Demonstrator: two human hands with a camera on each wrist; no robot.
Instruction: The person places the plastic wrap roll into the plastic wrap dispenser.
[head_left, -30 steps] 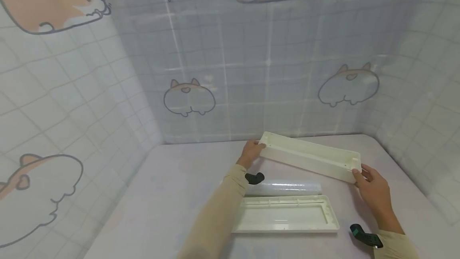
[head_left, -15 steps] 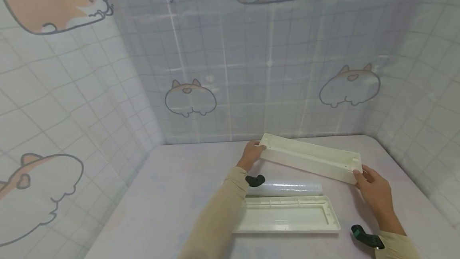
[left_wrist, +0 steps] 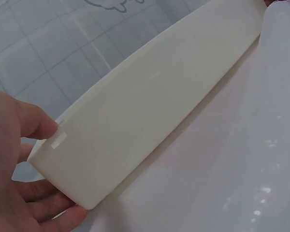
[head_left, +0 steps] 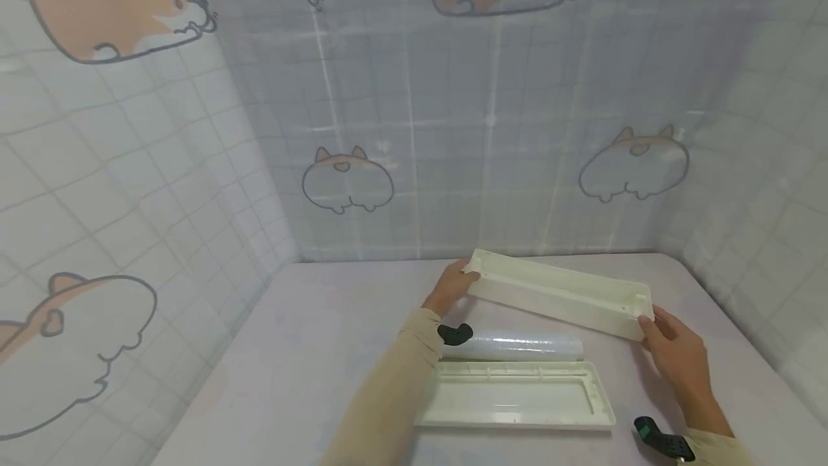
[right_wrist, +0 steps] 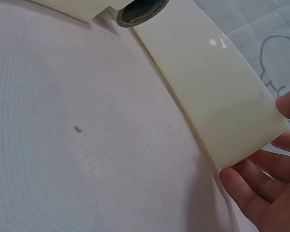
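Note:
A long cream plastic box [head_left: 556, 305], like the base of a cling film dispenser, hangs slanted at the back right with its hollow side up. My left hand [head_left: 448, 288] grips its left end, the thumb over the rim. At the other end my right hand [head_left: 682, 354] holds it between thumb and fingers. Smooth outer wall of the box [left_wrist: 150, 101] fills the left wrist view. Nearer to me lies a shiny roll of cling film [head_left: 524, 346]; its cardboard core [right_wrist: 142, 12] shows in the right wrist view. The matching cream lid [head_left: 517, 403] lies just in front of the roll.
A pale cloth covers the table [head_left: 291, 380]. Behind it hangs a checked curtain [head_left: 440, 185] with cartoon dogs, and more of it closes both sides. Dark wrist camera mounts [head_left: 663, 441] stick out from the cuffs. A small brown speck [right_wrist: 78, 129] lies on the cloth.
The head view has tilted up a little, so things on the table sit slightly lower in it. Both hands keep hold of the box in much the same place.

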